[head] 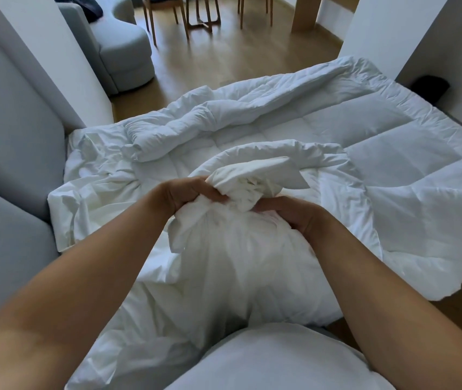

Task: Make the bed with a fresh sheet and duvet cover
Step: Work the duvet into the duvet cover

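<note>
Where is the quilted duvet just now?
In the head view the quilted duvet lies spread across the centre and right, just beyond the left hand and right hand, which grip bunched white fabric.

Chairs (pixel 151 23) half out of view; dark heap (pixel 83 5), perhaps clothing.

Duvet (pixel 392 153) is reading as matt white quilted cloth, stitched in squares. Duvet cover (pixel 241 249) is creasing finely: thinner, smooth white cloth. Headboard (pixel 7 114) is showing grey matt cloth upholstery. Floor (pixel 224 60) is showing smooth, faintly glossy wood; chair legs (pixel 151 23) likewise wood.
</note>
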